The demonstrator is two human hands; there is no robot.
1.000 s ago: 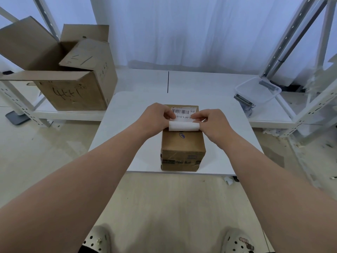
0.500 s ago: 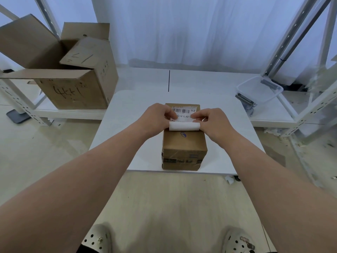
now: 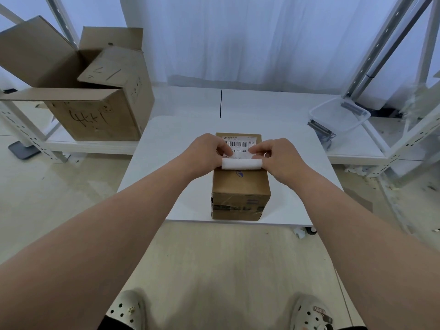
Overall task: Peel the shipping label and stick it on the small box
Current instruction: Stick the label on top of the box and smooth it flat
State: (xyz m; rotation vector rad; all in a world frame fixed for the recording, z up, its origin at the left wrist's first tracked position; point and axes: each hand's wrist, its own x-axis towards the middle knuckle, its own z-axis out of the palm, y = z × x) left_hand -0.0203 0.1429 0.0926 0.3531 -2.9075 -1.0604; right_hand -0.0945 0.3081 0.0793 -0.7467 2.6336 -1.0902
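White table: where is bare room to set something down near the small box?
The white table is bare on both sides of the small box and behind it, up to the far edge. Crowded: the box top, where left hand and right hand hold the shipping label.

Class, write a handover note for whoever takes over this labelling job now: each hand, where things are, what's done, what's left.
Hands: left hand pinches the shipping label at its left edge; right hand pinches its right edge.
Label: barcode end lies flat on top of the small box; near end is curled in a white roll.
Box: on the white table, near its front edge.
Done: far end laid down.
Left: probably unroll and press the near end flat.
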